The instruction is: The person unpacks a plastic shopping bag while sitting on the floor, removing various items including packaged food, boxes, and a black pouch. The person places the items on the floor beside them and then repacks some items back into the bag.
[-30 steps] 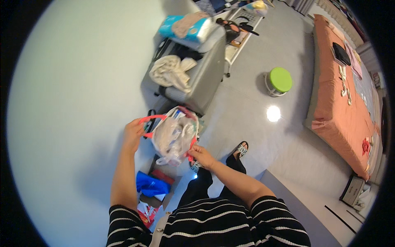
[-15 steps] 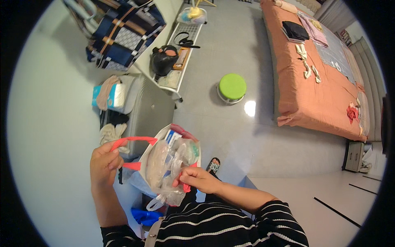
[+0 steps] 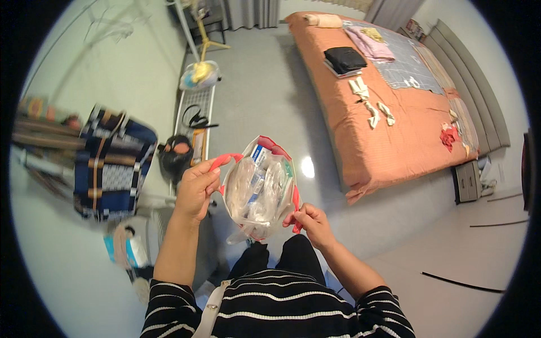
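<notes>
Squarely between the two hands: a pale bag with red trim (image 3: 275, 146), mouth turned up toward the face, one handle at either side. Curled tight around the left handle (image 3: 226, 160): the left hand (image 3: 198, 190), just outside the left rim and a little farther from the body. Closed in a pinch on the right handle (image 3: 296, 198): the right hand (image 3: 314, 225), lower, nearer the body, fingertips close by the right rim; cannot tell whether touching it. Mouth roughly oval, long axis running away from the body, across the line from hand to hand.

Both handles flat, ribbon-like, bright red and pliant; bag wall thin, yet spread into a rounded opening. Inside, between the hands, crinkled clear plastic packaging (image 3: 241, 183), glossy and loose; toward the far rim, a narrow blue-and-white pack (image 3: 258, 154), straight-edged. Over the near rim, a flap of limp translucent film (image 3: 241, 234).

Left of the left hand and closer to the body, a soft-looking blue-and-white packet (image 3: 134, 250), blurred. Level with that hand, farther left, a draped checked cloth (image 3: 115, 169) in dark blue. Ahead of it, a white wire rack (image 3: 207, 100) of open mesh. Ahead and right of the right hand, a bed (image 3: 360, 155) under a finely ribbed orange cover, bearing limp white socks (image 3: 369, 107) and folded black cloth (image 3: 345, 58). Farthest ahead, a pleated grey curtain (image 3: 253, 14).
</notes>
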Demonstrator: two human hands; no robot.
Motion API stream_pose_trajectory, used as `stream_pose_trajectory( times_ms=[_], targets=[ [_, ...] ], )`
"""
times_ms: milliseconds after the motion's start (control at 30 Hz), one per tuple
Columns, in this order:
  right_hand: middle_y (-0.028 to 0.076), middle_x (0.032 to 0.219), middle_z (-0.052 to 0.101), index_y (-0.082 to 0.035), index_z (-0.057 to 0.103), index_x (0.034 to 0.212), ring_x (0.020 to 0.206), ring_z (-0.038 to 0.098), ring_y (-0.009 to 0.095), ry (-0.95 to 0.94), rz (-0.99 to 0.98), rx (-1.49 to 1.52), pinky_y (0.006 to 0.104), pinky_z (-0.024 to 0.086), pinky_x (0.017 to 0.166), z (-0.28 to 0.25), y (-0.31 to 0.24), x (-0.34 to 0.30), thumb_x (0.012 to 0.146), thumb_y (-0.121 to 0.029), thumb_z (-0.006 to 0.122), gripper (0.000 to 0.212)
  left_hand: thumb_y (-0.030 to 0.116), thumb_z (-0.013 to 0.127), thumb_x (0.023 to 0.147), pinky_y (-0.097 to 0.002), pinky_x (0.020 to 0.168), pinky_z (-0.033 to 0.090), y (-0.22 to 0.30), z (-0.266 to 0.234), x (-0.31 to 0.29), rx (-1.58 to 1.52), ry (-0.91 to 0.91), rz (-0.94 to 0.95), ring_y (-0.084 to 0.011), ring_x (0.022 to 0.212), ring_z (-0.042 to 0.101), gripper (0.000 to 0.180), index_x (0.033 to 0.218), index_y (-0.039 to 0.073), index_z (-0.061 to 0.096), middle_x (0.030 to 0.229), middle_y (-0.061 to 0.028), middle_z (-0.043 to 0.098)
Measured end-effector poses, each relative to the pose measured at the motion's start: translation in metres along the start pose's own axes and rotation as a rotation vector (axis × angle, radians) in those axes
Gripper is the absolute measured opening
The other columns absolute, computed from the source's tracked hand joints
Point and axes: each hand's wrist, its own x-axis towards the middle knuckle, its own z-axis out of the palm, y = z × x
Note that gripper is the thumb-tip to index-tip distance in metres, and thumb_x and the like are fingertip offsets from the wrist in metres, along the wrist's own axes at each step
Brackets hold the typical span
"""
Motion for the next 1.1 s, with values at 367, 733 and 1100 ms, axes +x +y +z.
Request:
stream_pose_trajectory(
  times_ms=[367,733,1100],
  targets=[
    [-0.002,0.062,0.044,-0.011,0.039,0.07,0.053,0.043,0.007,0.067,-0.081,0.359,0.0222,0.037,0.05,-0.14,-0.118,0.196,0.082,-0.001,0.059,0.025,0.008,0.052,0.087,-0.02,0.057,0.031,0.025,0.096,0.29,0.044,-0.034,-0.092,-0.0042,0.051,0.032,0.033,0.116,-0.007,0.057,0.057,0.007,0.038],
    [-0.003,0.068,0.052,-0.01,0.049,0.075,0.058,0.048,0.006,0.196,0.148,-0.001,0.0199,0.037,0.051,-0.25,-0.192,0.435,0.079,-0.01,0.066,0.017,0.008,0.052,0.088,-0.0226,0.062,0.038,-0.012,0.055,0.542,0.017,0.009,-0.234,-0.008,0.06,0.046,0.028,0.112,-0.004,0.057,0.066,0.0014,0.05],
    [0.003,0.076,0.054,-0.005,0.051,0.096,0.058,0.051,0.011,0.699,0.297,-0.149,0.0266,0.044,0.05,-0.393,-0.041,0.655,0.085,-0.005,0.054,0.012,0.007,0.054,0.089,-0.0292,0.082,0.044,-0.172,-0.018,0.771,0.016,-0.08,-0.6,-0.0165,0.089,0.057,0.02,0.108,0.002,0.05,0.094,-0.0091,0.061]
  ],
)
